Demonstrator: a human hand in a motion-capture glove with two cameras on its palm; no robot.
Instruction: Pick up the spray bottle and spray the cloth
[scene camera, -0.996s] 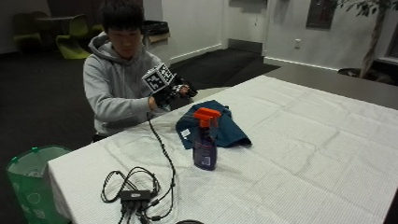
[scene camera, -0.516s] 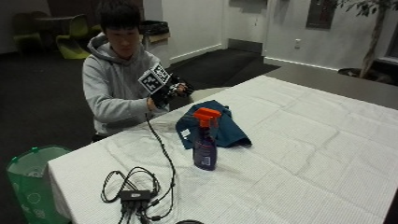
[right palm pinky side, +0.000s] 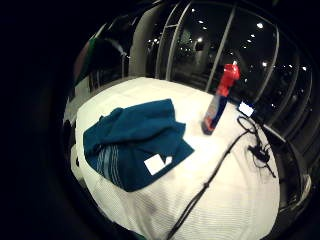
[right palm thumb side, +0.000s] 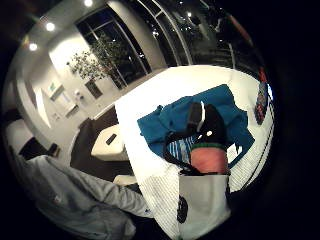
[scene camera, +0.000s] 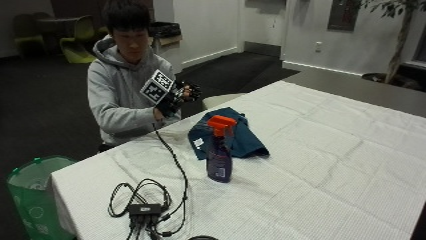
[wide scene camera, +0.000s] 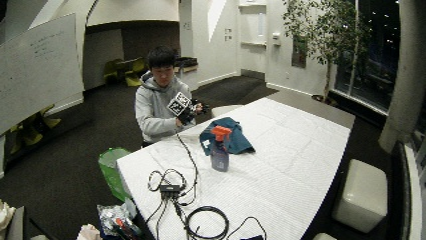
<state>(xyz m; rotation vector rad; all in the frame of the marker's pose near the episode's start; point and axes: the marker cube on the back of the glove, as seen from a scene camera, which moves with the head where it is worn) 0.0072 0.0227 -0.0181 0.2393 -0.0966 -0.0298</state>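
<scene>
On the table (scene camera: 346, 150): spray bottle (scene camera: 219, 150) upright | cloth (scene camera: 229, 134) just behind (crumpled)

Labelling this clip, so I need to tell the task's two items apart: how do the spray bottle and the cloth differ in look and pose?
The spray bottle stands upright; the cloth lies crumpled and flat. The bottle is purple with an orange spray head; the cloth is teal with a small white tag. The bottle stands farther from the person than the cloth. Both rest on the white table, untouched, and the gloved right hand is raised above the table's edge.

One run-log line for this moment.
right hand: raised near chest, holding nothing | spray bottle: upright on table, untouched | cloth: crumpled behind bottle
</scene>
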